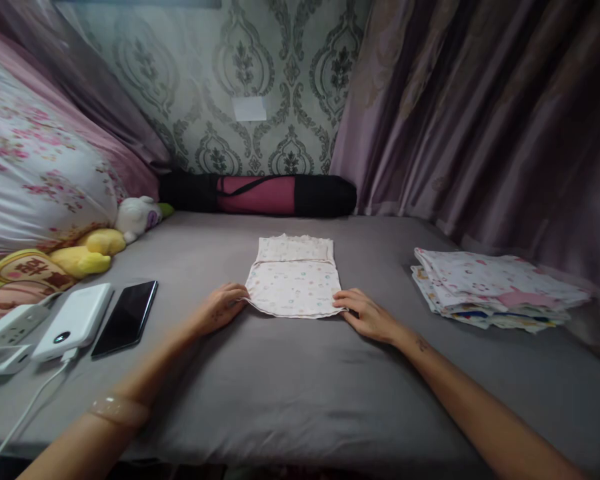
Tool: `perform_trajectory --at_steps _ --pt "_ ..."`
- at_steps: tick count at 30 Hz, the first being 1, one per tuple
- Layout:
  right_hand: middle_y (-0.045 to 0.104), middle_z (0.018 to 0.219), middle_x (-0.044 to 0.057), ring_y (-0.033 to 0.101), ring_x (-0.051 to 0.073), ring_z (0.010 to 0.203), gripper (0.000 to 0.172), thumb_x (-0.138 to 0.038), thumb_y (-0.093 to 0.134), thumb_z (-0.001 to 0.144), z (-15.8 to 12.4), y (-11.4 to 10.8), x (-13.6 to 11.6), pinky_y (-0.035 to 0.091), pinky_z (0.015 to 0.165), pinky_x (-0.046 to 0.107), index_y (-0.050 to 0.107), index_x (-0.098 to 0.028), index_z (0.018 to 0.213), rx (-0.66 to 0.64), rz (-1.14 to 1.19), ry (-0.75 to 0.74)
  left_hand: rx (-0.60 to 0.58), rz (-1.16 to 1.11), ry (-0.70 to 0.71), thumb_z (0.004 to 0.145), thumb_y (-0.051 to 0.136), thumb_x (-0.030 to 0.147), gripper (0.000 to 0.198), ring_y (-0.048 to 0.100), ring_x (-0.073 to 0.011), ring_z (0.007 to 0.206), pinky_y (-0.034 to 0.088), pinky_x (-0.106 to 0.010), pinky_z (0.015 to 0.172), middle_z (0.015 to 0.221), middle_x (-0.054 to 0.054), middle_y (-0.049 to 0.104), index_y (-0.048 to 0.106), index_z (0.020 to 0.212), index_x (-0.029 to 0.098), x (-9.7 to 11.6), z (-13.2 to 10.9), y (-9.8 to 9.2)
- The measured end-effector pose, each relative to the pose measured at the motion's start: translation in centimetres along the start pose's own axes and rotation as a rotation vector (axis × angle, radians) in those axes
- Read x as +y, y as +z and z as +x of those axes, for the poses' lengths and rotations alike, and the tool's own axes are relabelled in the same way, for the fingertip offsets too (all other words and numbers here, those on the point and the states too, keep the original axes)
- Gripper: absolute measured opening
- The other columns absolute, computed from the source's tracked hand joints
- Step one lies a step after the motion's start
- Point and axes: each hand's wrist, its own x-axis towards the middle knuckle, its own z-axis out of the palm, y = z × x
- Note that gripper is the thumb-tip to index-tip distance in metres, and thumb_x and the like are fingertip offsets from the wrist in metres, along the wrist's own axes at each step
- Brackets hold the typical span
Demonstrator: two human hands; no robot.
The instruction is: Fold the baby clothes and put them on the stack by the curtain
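Observation:
A white printed cloth [295, 283], which looks like a small garment, lies partly folded on the grey bed sheet [290, 380]. Its far part is doubled over in a band, and the far edge looks ruffled. My left hand [224, 305] pinches the near left corner between thumb and fingers. At the near right corner, my right hand [365, 313] grips the cloth the same way. The near edge between the two hands sags in a slight curve. A bracelet [120, 410] circles my left wrist.
Right of my hands sits a stack of folded printed cloths [495, 290]. On the left lie a black phone [126, 319], a white power bank [75, 321] with a cable, a power strip [17, 327] and plush toys [87, 252]. A black and pink roll bag [260, 195] lies along the wall.

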Motion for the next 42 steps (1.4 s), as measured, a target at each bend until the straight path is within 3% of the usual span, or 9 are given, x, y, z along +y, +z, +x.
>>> perform_trajectory --at_steps 3,6,11,15,19,24,29,36,42 --pt "0.065 0.116 0.009 0.057 0.019 0.111 0.029 -0.022 0.041 0.093 0.3 -0.4 0.2 0.043 0.099 0.038 0.064 -0.021 0.112 0.029 0.072 0.056 0.038 -0.148 -0.192 0.087 0.046 0.044 0.035 0.06 -0.0189 0.086 0.048 -0.028 0.077 0.093 -0.006 0.068 0.067 0.097 0.019 0.2 0.3 -0.4" --pt "0.068 0.107 0.007 0.062 0.018 0.097 0.032 -0.028 0.038 0.095 1.4 -0.8 0.4 0.048 0.087 0.032 0.063 -0.02 0.113 0.089 0.148 0.229 0.112 -0.32 -0.354 0.083 0.049 0.051 0.039 0.056 -0.0152 0.069 0.044 -0.024 0.062 0.075 -0.002 0.065 0.066 0.091 0.017 0.5 1.1 -0.5" --pt "0.07 0.082 0.004 0.061 0.017 0.067 0.035 -0.037 0.041 0.09 4.8 -1.1 1.6 0.045 0.063 0.026 0.064 -0.017 0.107 0.25 0.163 0.484 0.384 -0.489 -0.398 0.078 0.052 0.05 0.035 0.052 -0.0129 0.065 0.041 -0.022 0.06 0.067 0.002 0.057 0.06 0.078 0.016 -0.1 4.4 0.3" --pt "0.069 0.085 0.007 0.063 0.019 0.074 0.033 -0.035 0.04 0.088 8.4 -0.6 3.8 0.046 0.067 0.027 0.062 -0.015 0.102 0.395 0.157 0.573 0.534 -0.419 -0.453 0.08 0.047 0.04 0.024 0.044 -0.0111 0.058 0.034 -0.021 0.054 0.06 0.004 0.046 0.05 0.07 0.018 -1.5 8.4 1.3" --pt "0.069 0.099 0.012 0.064 0.021 0.088 0.031 -0.026 0.037 0.09 11.8 0.2 5.4 0.046 0.077 0.028 0.059 -0.013 0.107 0.428 0.056 0.739 0.584 -0.228 -0.566 0.083 0.04 0.027 0.017 0.044 -0.0124 0.058 0.031 -0.022 0.055 0.059 0.003 0.044 0.046 0.069 0.02 -2.6 12.2 2.2" --pt "0.065 0.113 0.013 0.061 0.021 0.102 0.033 -0.019 0.03 0.095 14.2 1.3 6.2 0.043 0.084 0.027 0.052 -0.014 0.119 0.367 -0.12 0.797 0.503 -0.02 -0.609 0.09 0.037 0.023 0.017 0.055 -0.0161 0.071 0.036 -0.025 0.065 0.075 -0.003 0.06 0.054 0.089 0.019 -3.6 15.1 3.3" --pt "0.06 0.121 0.012 0.062 0.021 0.098 0.036 -0.018 0.025 0.098 15.1 1.5 7.0 0.042 0.079 0.03 0.046 -0.02 0.127 0.208 -0.308 0.777 0.407 0.139 -0.563 0.095 0.032 0.029 0.026 0.06 -0.0198 0.084 0.039 -0.027 0.07 0.095 -0.009 0.066 0.053 0.109 0.02 -4.6 16.4 3.8" --pt "0.061 0.119 0.013 0.063 0.022 0.095 0.033 -0.024 0.021 0.101 16.6 0.9 7.8 0.041 0.078 0.031 0.047 -0.019 0.121 0.119 -0.439 0.783 0.333 0.296 -0.574 0.098 0.024 0.032 0.029 0.062 -0.0206 0.087 0.04 -0.027 0.07 0.099 -0.01 0.065 0.047 0.112 0.022 -5.4 17.4 3.6" --pt "0.064 0.111 0.015 0.065 0.023 0.095 0.034 -0.028 0.022 0.102 17.0 1.0 8.7 0.042 0.078 0.032 0.049 -0.018 0.119 0.14 -0.419 0.808 0.267 0.371 -0.549 0.097 0.025 0.031 0.028 0.064 -0.0223 0.086 0.04 -0.028 0.069 0.097 -0.012 0.066 0.047 0.11 0.021 -6.0 17.9 3.5"
